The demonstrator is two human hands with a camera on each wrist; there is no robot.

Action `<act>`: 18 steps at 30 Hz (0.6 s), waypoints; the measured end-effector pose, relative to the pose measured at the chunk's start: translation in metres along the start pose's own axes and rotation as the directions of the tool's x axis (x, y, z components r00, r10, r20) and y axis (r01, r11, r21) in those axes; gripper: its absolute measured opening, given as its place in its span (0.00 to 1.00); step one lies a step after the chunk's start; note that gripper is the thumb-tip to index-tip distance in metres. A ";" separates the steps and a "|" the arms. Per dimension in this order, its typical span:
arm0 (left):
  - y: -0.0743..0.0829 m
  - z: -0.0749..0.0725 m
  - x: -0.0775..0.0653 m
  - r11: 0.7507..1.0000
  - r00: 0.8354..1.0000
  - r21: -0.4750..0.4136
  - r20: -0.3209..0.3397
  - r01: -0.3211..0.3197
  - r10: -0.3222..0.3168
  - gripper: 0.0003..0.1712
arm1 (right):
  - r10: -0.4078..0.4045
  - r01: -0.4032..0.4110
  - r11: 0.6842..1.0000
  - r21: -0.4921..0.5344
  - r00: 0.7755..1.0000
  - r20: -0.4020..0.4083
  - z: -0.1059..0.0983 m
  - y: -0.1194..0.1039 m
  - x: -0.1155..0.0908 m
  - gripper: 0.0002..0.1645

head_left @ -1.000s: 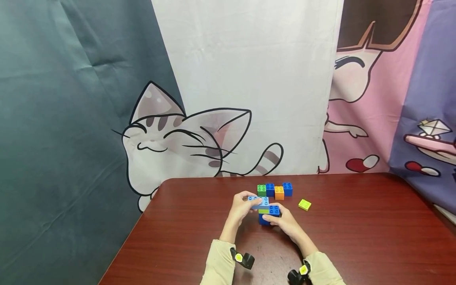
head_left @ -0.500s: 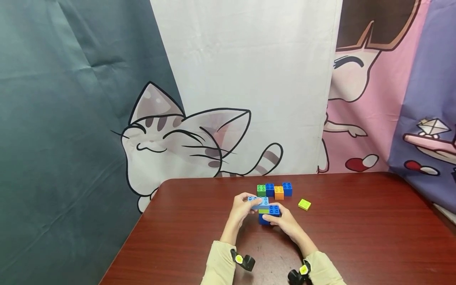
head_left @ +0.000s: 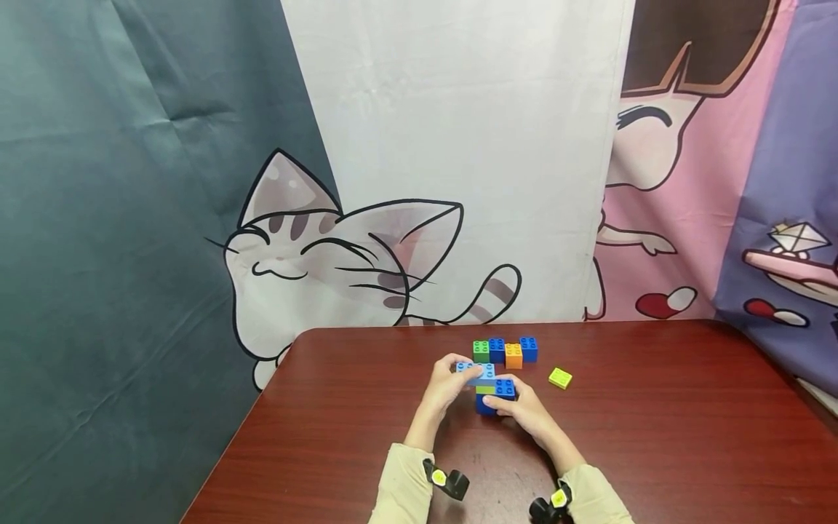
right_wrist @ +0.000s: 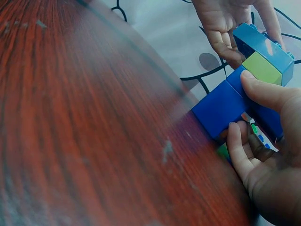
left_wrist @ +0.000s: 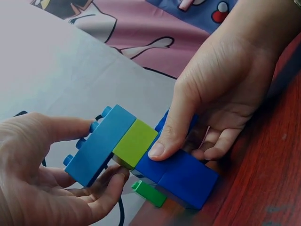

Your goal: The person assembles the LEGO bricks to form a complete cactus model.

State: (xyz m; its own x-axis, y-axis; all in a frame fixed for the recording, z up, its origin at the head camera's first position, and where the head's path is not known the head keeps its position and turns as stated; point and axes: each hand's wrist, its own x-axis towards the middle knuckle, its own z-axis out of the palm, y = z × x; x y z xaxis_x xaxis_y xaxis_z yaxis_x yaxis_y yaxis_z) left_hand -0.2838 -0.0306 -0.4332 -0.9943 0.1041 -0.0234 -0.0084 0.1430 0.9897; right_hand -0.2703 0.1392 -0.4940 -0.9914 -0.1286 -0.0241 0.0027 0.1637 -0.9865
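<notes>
Between both hands is a stack of toy building bricks. Its top is a long light blue brick point(left_wrist: 101, 146), which my left hand point(head_left: 445, 384) pinches with the thumb over the studs and fingers beneath. A lime brick point(left_wrist: 135, 143) sits under one end of it, leaving the other end overhanging to the left. Dark blue bricks point(left_wrist: 188, 182) form the lower part. My right hand point(head_left: 529, 409) grips these from the right, thumb pressed on the near side; its other fingers are partly hidden behind them.
Behind the stack stand a green brick point(head_left: 481, 351), a blue brick point(head_left: 497, 349), an orange brick point(head_left: 513, 355) and another blue brick point(head_left: 529, 348). A flat lime brick point(head_left: 560, 378) lies to their right on the brown table point(head_left: 655, 422). A printed curtain point(head_left: 524, 145) hangs beyond.
</notes>
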 end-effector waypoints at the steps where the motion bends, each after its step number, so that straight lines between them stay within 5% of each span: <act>1: 0.000 0.000 0.000 1.000 1.000 0.001 0.004 -0.006 0.006 0.17 | -0.001 0.001 1.000 0.000 1.000 0.002 0.000 0.000 0.000 0.31; 9: 0.001 -0.001 0.001 0.999 0.999 -0.027 0.039 -0.017 0.018 0.19 | -0.007 0.007 1.000 0.002 1.000 0.006 -0.001 -0.001 0.000 0.31; 18: -0.004 -0.009 0.004 1.000 0.987 -0.011 0.158 -0.027 0.029 0.21 | -0.017 0.017 1.000 0.012 1.000 0.017 -0.001 0.000 -0.001 0.30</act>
State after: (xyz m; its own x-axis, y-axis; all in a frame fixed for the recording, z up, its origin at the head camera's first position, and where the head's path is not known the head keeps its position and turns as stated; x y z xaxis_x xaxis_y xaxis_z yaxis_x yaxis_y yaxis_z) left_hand -0.2883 -0.0397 -0.4364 -0.9650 0.2618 -0.0171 0.0175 0.1294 0.9914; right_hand -0.2698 0.1404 -0.4940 -0.9889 -0.1481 -0.0100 -0.0124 0.1495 -0.9887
